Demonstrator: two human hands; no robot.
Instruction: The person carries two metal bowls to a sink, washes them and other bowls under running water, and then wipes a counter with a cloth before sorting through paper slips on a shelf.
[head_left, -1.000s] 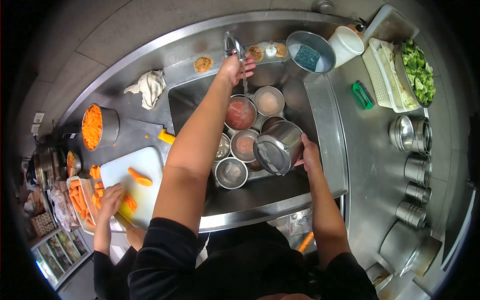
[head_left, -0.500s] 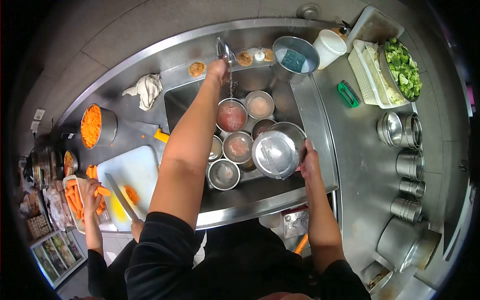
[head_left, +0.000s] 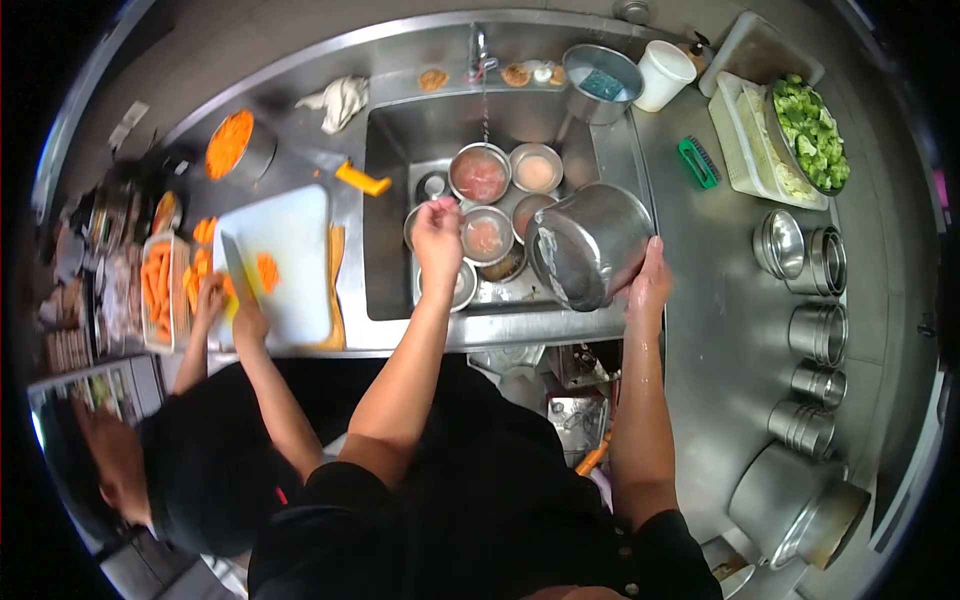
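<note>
My right hand (head_left: 648, 280) grips the rim side of a deep metal pot (head_left: 603, 230), tilted on its side over the right part of the sink (head_left: 382, 270). A see-through film or wet patch shows at its base. My left hand (head_left: 438, 240) hovers over the sink's left part, its fingers curled together and nothing seen in them. Below it are several small metal bowls, some partly hidden. A bowl with pinkish contents (head_left: 480, 176) stands under the stream from the tap (head_left: 482, 60). Another bowl (head_left: 537, 170) is beside it.
To the left, a co-worker's hands (head_left: 248, 322) work with a knife (head_left: 240, 272) and carrots on a white board (head_left: 300, 230). A yellow-handled knife (head_left: 362, 180) lies behind it. On the right are a green brush (head_left: 698, 163), a broccoli bowl (head_left: 808, 130) and stacked metal containers (head_left: 818, 332).
My left hand has left the tap and come back over the bowls. The pot has tipped further in my right hand. Water still runs.
</note>
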